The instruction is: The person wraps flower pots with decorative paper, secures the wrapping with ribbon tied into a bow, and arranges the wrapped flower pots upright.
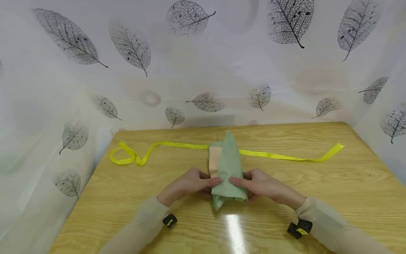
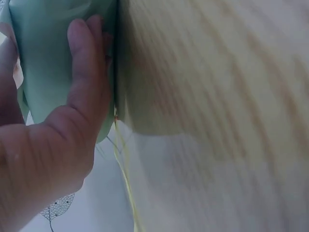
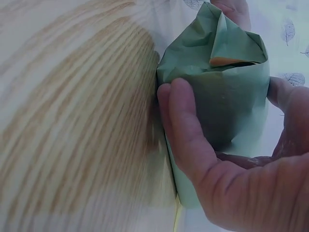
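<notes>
A package in pale green wrapping paper (image 1: 231, 164) lies at the middle of the table, its long side pointing away from me. On its left side a peach-coloured strip (image 1: 215, 158) shows beside the green fold. My left hand (image 1: 191, 181) grips the left side, thumb on top. From the right, my right hand (image 1: 264, 184) holds it the same way, thumb pressing the green flap. The near end (image 3: 212, 55) is creased and folded, with a peach edge in its slit. Yellow ribbon (image 1: 279, 155) stretches sideways behind the hands and is hidden where it meets the package.
The wooden table (image 1: 127, 211) ends at a white cloth backdrop (image 1: 222, 70) printed with leaves, which also hangs along both sides. At the left the ribbon's end curls into a loop (image 1: 122, 161); its right end lifts slightly. Small black devices (image 1: 299, 228) sit at the wrists.
</notes>
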A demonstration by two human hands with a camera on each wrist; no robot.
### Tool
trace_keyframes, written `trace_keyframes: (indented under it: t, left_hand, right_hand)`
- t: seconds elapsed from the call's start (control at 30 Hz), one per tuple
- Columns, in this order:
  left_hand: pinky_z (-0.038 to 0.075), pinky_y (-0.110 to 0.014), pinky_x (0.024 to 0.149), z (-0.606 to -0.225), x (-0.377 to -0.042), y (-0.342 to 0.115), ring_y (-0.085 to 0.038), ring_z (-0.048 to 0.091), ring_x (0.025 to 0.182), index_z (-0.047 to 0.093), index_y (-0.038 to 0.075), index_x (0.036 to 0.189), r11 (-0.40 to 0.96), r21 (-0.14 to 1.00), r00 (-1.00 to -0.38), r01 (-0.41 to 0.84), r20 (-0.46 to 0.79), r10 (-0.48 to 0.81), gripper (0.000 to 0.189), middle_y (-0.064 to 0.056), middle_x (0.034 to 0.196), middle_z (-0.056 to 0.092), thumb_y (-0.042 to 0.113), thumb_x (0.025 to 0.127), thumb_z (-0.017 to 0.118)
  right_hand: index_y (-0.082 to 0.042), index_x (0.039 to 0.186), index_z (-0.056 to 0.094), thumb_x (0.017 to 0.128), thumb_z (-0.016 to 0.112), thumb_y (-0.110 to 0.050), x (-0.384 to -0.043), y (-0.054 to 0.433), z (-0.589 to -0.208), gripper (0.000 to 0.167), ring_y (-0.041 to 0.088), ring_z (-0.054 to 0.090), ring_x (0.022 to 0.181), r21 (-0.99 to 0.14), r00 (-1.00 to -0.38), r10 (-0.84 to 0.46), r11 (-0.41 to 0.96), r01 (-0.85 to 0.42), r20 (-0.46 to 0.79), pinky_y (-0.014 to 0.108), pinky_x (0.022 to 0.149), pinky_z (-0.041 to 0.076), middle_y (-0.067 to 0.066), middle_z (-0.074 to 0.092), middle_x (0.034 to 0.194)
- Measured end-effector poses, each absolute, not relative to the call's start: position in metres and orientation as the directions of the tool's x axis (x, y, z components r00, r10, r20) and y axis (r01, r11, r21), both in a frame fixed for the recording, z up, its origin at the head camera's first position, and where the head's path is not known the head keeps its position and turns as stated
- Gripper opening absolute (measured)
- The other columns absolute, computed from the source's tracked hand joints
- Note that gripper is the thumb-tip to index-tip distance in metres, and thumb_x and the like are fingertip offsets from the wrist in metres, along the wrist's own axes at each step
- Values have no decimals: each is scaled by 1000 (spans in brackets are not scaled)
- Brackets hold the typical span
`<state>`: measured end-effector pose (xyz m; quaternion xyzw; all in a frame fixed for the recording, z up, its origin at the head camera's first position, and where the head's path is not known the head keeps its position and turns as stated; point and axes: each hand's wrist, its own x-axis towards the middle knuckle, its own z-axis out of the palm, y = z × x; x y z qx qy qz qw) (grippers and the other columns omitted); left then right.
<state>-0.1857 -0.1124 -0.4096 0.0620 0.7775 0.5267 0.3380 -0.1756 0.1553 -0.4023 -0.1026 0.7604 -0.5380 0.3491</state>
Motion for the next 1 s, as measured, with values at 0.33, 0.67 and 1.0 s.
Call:
trace_keyframes:
  t: [0.33, 0.67, 1.0]
  left_hand:
    - [61, -34, 83, -402, -181, -112, -18, 75, 91, 74, -1, 113, 456, 858, -754, -237, -458, 470, 50, -7, 100, 78, 46, 92, 75]
    - [61, -37, 86, -378, -178, -111, -21, 77, 89, 74, 1, 112, 428, 883, -768, -191, -406, 496, 47, -9, 103, 78, 45, 95, 71]
    - [62, -35, 79, -378, -158, -107, -19, 76, 82, 75, 1, 103, 467, 858, -722, -211, -460, 518, 43, -7, 91, 78, 43, 95, 71]
  right_hand:
    - [10, 139, 51, 102, 62, -44, -166, 156, -396, 66, 22, 71, 99, -907, -752, -547, 389, 161, -368, 39, 77, 63, 17, 70, 118]
    - [6, 136, 55, 101, 62, -46, -163, 157, -374, 64, 22, 70, 96, -893, -799, -498, 438, 104, -337, 38, 77, 62, 16, 71, 115]
    - [8, 136, 55, 103, 60, -43, -144, 163, -376, 61, 24, 72, 101, -901, -718, -577, 400, 166, -389, 40, 78, 63, 15, 72, 116]
